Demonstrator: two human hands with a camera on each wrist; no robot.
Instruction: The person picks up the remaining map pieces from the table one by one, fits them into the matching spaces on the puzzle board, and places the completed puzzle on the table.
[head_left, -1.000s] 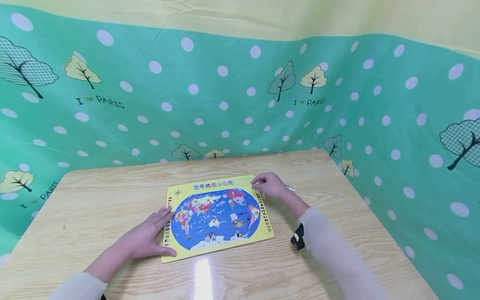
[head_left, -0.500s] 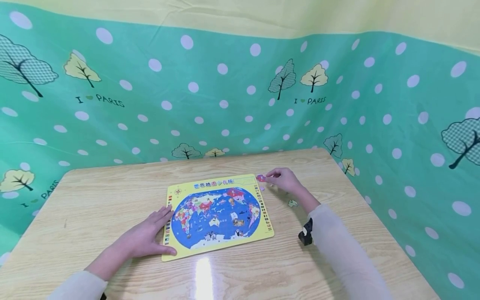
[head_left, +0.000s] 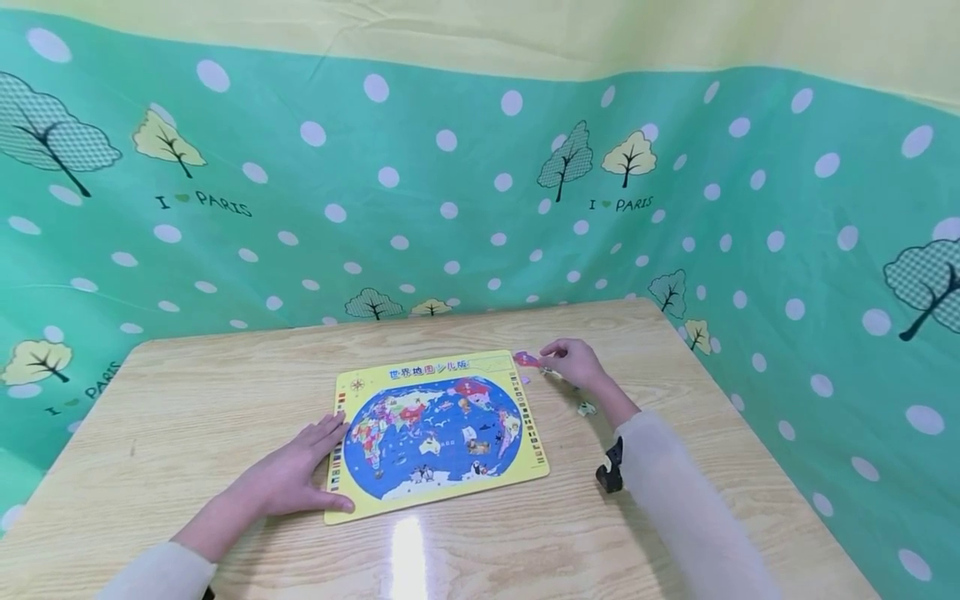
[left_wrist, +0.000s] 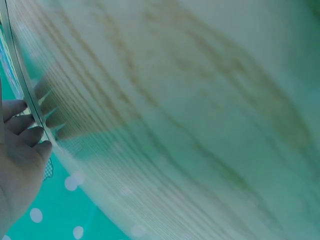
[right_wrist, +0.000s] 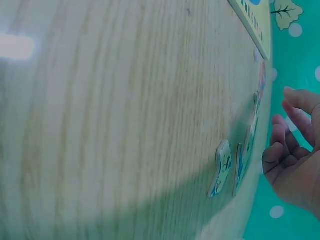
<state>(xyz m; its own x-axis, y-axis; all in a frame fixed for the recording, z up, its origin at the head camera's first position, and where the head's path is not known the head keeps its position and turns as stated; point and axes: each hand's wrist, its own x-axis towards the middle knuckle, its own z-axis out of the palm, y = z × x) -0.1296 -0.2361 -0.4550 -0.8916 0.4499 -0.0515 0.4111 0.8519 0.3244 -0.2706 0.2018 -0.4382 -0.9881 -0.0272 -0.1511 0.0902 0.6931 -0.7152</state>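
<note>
A yellow-bordered world map puzzle board [head_left: 375, 496] lies flat on the table in the head view. My left hand [head_left: 296, 471] rests at its left edge, thumb on the near corner and fingers along the side. The left wrist view shows that hand's fingers [left_wrist: 22, 120] relaxed at the board's edge. Just off the far right corner lies a pink-red puzzle piece [head_left: 527, 358]. My right hand [head_left: 573, 364] is right beside it; in the right wrist view thumb and forefinger stand a little apart from the pieces, the other fingers loosely curled.
Several loose pieces lie under and near the right hand, among them a pale green one [head_left: 586, 408] and a small pink one [head_left: 525, 379]. The wooden table [head_left: 225, 375] meets a green dotted curtain [head_left: 420, 208] at the back and right.
My right hand has moved right, from the board's far right corner to beside the pink-red piece, and its fingertips have drawn slightly back from that piece. The left hand has stayed put.
</note>
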